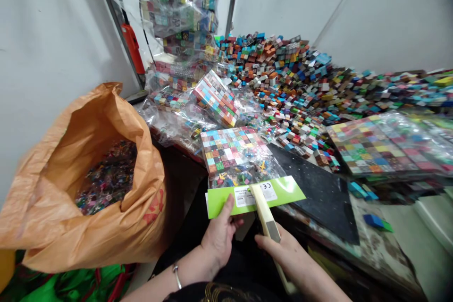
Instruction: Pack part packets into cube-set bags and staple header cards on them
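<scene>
In front of me is a clear plastic bag with a block of small multicoloured cubes and a layer of tiny loose figures inside. A folded green header card with a white printed label sits across its near edge. My left hand pinches this card at its lower left, thumb on top. In my right hand is a cream hand stapler, its jaw over the middle of the card near the label. Whether the stapler presses on the card I cannot tell. The right fingers are partly hidden.
An orange woven sack with small colourful pieces stands open at left. Loose cubes are heaped along the wall. Bagged cube blocks are stacked at the back; more packs lie right. A black board lies on the table.
</scene>
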`<state>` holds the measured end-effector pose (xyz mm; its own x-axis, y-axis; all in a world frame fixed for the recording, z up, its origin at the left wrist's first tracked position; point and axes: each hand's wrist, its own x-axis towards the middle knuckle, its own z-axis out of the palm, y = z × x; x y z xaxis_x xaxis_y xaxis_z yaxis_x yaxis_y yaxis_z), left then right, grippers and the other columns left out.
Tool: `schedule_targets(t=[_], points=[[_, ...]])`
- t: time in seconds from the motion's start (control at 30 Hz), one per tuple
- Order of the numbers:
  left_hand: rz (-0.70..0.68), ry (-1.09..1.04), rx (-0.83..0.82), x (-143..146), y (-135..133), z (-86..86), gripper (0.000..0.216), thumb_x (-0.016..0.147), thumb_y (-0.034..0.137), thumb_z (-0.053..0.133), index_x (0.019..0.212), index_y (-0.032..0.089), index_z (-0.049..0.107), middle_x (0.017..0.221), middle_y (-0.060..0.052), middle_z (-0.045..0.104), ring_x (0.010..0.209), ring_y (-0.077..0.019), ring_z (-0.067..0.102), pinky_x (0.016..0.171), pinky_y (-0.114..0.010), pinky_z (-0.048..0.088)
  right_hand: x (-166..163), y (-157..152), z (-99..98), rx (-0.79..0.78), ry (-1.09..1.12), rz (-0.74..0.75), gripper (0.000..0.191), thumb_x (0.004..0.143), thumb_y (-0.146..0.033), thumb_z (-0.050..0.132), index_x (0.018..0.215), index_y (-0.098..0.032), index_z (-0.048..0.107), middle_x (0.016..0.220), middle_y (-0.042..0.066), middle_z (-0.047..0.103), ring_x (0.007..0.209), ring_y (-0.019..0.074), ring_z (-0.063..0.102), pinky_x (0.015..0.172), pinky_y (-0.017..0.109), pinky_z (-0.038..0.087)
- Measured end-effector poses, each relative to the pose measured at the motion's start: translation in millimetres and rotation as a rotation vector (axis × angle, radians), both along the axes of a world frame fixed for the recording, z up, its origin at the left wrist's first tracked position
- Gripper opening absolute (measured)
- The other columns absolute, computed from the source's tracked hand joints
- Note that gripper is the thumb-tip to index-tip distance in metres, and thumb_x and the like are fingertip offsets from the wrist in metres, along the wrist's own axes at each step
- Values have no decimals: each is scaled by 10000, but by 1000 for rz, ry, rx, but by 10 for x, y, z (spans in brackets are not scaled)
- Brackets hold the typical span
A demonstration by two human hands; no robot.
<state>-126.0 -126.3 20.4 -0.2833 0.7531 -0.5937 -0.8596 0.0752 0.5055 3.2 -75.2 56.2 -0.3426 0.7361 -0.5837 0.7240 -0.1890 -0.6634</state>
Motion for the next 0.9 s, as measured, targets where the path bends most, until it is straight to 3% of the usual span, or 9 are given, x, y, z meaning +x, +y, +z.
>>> schedule_targets(t=[0.13,0.27,0.43,0.5,0.6,0.67,0.83,0.9], points=[[122,58,-9,-156,-95,68,393,722,402,631,1032,176,545,1011,-100,617,815,-184,597,561,-244,499,48,14,-68,-43,41,14,200,680,-340,538,773,-164,512,665,6,573,633,166,531,583,266,397],[148,189,-2,-154,-97,66,348,742,383,614,999,160,540,987,-107,614,795,-186,605,558,-255,528,74,13,-23,-22,34,65,193,688,-326,507,791,-165,540,712,11,576,693,183,528,611,274,399],[136,284,17,-88,-102,32,366,773,405,569,1021,139,523,1002,-127,606,799,-196,620,606,-274,549,104,-28,-45,330,-68,96,158,649,-325,499,660,-180,562,704,29,504,697,198,513,656,292,408],[124,301,24,-81,-105,26,362,781,412,555,1020,142,517,1000,-127,608,809,-209,623,612,-298,556,114,-48,-65,438,-68,83,199,646,-334,508,737,-179,593,705,34,499,703,206,519,677,304,414],[125,312,29,-83,-101,21,354,777,419,556,1008,152,521,997,-121,614,813,-216,627,609,-310,560,122,-79,-45,338,2,46,333,694,-367,500,950,-168,574,757,38,581,748,213,551,688,293,425],[134,310,24,-86,-97,17,357,761,416,579,991,148,530,986,-122,620,803,-214,630,604,-297,559,130,-101,-28,245,44,43,355,724,-387,484,985,-158,553,775,36,621,754,213,569,676,276,432],[136,305,29,-83,-88,16,344,759,404,586,978,144,536,994,-123,617,814,-214,630,609,-290,557,160,-139,-65,427,64,-1,460,719,-378,507,1131,-175,476,1022,84,610,942,245,554,814,306,397],[140,300,21,-84,-80,22,342,756,401,590,978,146,537,993,-122,618,809,-212,631,607,-290,557,152,-145,-64,343,98,-27,456,709,-383,523,1115,-183,466,966,78,617,876,233,575,764,307,423]])
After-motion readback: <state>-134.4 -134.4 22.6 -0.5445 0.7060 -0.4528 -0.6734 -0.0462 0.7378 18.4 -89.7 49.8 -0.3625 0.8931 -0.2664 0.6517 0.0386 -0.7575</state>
